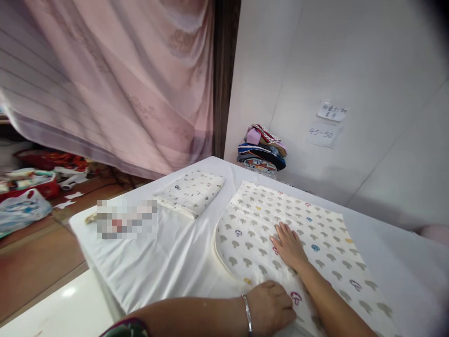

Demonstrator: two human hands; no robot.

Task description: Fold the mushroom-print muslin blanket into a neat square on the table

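A cream cloth with a mushroom print (242, 220) lies folded in layers on the white-covered table (168, 262); its left corner is rounded. My right hand (290, 247) rests flat on the middle of this cloth, fingers stretched out. Closer to me, my left hand (269, 306), with a silver bracelet at its wrist, has its fingers curled around the near part of the same cloth. Its fingertips are partly hidden. Beyond, to the left, sits a smaller folded white cloth with a small print (192, 192), which neither hand touches.
A blurred-out object (126, 220) lies at the table's left corner. Folded textiles (262, 147) are stacked by the wall under paper notes (322, 133). A pink curtain (157, 84) hangs behind. A red basket (49, 185) and a plastic bag (24, 213) stand at left.
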